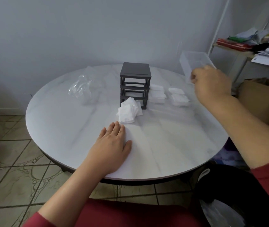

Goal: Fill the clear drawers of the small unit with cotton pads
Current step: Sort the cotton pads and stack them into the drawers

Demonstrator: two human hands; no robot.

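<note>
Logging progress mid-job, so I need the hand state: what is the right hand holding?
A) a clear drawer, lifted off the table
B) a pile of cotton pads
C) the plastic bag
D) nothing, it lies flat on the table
A: the right hand grips the clear drawer, raised at the table's right side. The left hand lies flat on the table, and the loose cotton pads sit in front of the dark unit.
</note>
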